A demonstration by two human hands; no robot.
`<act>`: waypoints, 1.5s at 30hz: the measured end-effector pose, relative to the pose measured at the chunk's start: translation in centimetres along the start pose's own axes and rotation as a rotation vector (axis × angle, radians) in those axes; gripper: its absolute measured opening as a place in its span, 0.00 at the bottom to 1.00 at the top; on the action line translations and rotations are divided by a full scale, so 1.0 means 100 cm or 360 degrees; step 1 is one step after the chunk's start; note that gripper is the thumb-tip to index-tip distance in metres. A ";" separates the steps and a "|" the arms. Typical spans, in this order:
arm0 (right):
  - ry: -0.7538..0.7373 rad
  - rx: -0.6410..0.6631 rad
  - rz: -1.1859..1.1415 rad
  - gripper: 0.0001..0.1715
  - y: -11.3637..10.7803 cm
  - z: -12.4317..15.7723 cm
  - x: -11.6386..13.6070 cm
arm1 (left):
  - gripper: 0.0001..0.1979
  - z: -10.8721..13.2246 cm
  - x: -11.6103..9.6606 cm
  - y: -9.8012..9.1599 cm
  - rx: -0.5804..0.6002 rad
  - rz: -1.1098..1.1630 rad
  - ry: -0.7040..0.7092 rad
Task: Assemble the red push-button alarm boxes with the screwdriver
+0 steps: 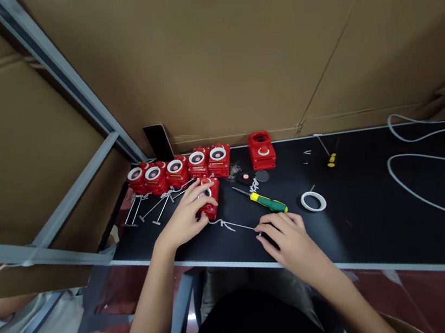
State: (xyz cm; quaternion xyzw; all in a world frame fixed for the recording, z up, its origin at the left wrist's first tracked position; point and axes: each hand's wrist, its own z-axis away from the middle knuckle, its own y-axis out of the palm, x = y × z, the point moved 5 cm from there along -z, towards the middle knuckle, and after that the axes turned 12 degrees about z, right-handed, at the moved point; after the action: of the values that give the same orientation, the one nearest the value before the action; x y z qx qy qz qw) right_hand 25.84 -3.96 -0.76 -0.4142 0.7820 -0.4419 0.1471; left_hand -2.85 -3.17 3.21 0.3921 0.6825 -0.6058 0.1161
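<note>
My left hand (189,212) lies over a red alarm box (213,207), gripping it with the fingers spread across its top and the thumb at its near edge. A thin metal rod (242,225), tied with white cord (225,224) by the box, runs to my right hand (283,235). The right fingers are closed on the rod's far end, which they mostly hide. Beyond my right hand rests a green and yellow screwdriver (269,202), its tip pointing up and left.
Several red boxes with white rings (175,166) stand in a row at the back left, with T-ended rods (162,210) before them. Behind leans a phone (159,143). An opened red box (262,151), a white ring (313,201), a yellow-handled tool (331,160) and a pale cable (419,200) lie rightward.
</note>
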 end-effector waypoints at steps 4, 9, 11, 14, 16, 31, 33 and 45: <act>-0.0062 0.0078 -0.0076 0.02 -0.001 0.000 0.015 | 0.29 0.010 -0.030 -0.004 -0.0267 -0.0335 -0.0059; -0.0150 0.0149 -0.0087 0.06 0.011 -0.007 0.048 | 0.14 0.060 -0.066 0.010 -0.0454 -0.0206 -0.0089; -0.0233 0.0159 -0.0089 0.09 0.022 -0.013 0.065 | 0.15 0.080 -0.062 0.024 -0.0314 -0.0157 -0.0140; -0.0360 0.0180 -0.0104 0.12 0.040 -0.024 0.088 | 0.15 0.103 -0.047 0.035 -0.0315 -0.0203 -0.0189; -0.0416 0.0200 -0.0121 0.11 0.050 -0.032 0.102 | 0.15 0.114 -0.037 0.035 -0.0391 -0.0252 -0.0225; -0.0399 -0.0031 -0.0344 0.09 0.025 -0.025 0.090 | 0.12 0.135 0.027 -0.028 -0.0422 -0.0791 0.0004; -0.0272 -0.0122 -0.0340 0.09 0.006 -0.012 0.068 | 0.17 0.135 0.036 -0.035 -0.0470 -0.0886 -0.0046; 0.0011 -0.0541 0.0232 0.17 -0.118 -0.012 -0.058 | 0.20 0.084 -0.024 -0.046 -0.0567 -0.0620 0.0145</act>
State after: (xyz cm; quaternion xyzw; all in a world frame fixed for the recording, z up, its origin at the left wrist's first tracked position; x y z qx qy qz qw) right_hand 34.79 -1.92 8.74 -0.3739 0.8739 -0.2929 0.1037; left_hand -7.02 -11.67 6.05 0.2538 0.8454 -0.4688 0.0336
